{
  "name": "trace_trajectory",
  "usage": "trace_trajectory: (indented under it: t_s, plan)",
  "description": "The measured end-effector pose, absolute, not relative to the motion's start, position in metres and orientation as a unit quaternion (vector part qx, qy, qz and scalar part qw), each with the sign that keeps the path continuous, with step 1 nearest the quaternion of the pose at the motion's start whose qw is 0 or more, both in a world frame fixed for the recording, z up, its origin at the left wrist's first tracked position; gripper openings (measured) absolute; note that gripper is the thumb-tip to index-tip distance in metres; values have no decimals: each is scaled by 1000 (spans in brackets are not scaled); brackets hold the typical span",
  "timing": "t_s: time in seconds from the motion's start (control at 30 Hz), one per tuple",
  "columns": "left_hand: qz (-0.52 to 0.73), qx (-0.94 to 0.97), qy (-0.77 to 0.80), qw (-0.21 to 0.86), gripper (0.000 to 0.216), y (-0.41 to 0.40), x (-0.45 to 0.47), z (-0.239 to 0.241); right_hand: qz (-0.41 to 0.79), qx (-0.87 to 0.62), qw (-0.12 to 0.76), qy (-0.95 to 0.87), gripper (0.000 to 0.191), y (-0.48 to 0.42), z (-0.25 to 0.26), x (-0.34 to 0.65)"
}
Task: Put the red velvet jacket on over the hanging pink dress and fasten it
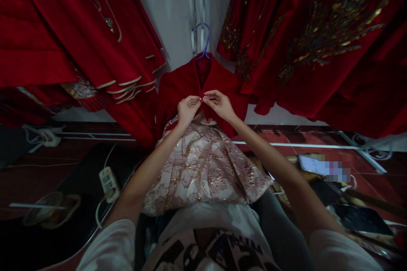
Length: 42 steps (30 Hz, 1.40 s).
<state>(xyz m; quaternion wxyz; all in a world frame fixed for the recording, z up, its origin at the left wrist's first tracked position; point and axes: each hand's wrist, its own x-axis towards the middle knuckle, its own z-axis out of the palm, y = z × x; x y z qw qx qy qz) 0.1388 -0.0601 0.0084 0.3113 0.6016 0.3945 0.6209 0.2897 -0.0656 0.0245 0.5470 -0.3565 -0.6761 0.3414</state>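
A small red jacket [178, 84] hangs on a blue hanger [206, 38] in front of me, over a pale pink and gold brocade skirt [203, 169]. My left hand [187, 109] and my right hand [218, 105] meet at the jacket's front opening just below the collar. Both hands pinch the fabric edges there with closed fingertips, which touch each other at the middle. I cannot make out a button or clasp between the fingers.
Large red garments with gold embroidery hang at the left [63, 42] and right [318, 42]. A white power strip [108, 182] lies on the dark surface at the lower left. A lit phone [318, 165] and a dark phone [359, 218] lie at the right.
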Motion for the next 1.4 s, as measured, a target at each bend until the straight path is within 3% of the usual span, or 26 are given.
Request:
trace_trajectory:
  t_s: [0.37, 0.83, 1.17, 1.27, 1.4]
  plan:
    - [531, 726, 386, 205, 14, -68, 128, 28, 234, -375, 594, -673, 28, -70, 27, 284]
    - [447, 789, 404, 119, 9, -67, 127, 41, 236, -385, 550, -703, 39, -68, 32, 291]
    - [455, 798, 383, 97, 12, -56, 131, 30, 211, -393, 517, -730, 43, -57, 21, 290]
    - [459, 809, 359, 79, 22, -58, 134, 22, 136, -398, 479, -771, 63, -66, 12, 293]
    - [401, 847, 349, 23, 58, -72, 135, 7, 0, -476, 412, -777, 79, -82, -9, 292]
